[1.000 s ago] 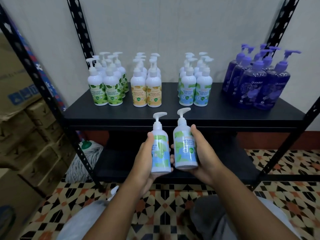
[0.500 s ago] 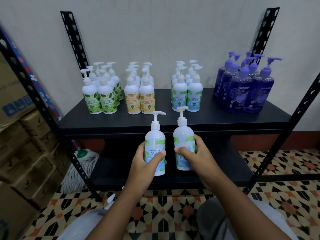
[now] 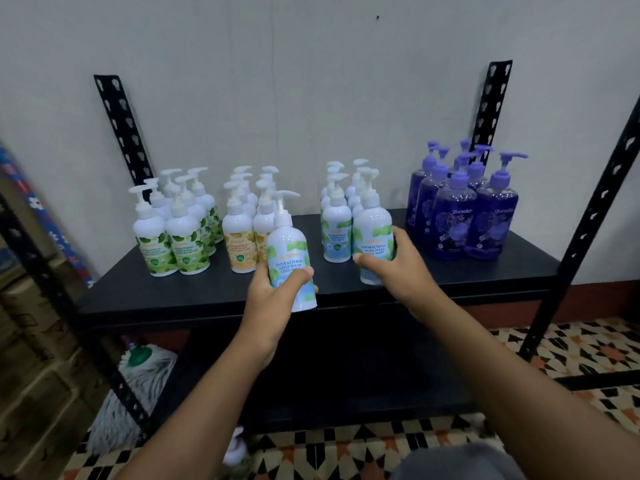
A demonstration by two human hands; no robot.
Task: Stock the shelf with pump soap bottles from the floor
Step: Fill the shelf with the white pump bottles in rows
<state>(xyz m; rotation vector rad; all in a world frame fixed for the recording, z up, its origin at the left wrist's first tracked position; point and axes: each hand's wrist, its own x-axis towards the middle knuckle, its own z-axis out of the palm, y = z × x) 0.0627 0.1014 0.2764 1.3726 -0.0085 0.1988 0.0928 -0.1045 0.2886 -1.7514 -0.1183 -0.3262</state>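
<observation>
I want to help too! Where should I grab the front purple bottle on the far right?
Hold the far-right purple bottle round its wide body, coming from the front or right. Other purple bottles crowd its left and back, and its thin pump would likely be wobbly to hold.

Hands [image 3: 273, 294] grip bottles [image 3: 287, 249] — at shelf [image 3: 194, 296]

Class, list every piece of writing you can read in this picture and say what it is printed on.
"ANTIBACTERIAL HAND WASH COOL MINT": the mint bottle held by the left hand.
"ANTIBACTERIAL HAND WASH COOL MINT": the second mint bottle held by the right hand.
"guardian": the two front purple bottles.
Green-leaf bottles and yellow bottles: labels too blurred to read.
</observation>
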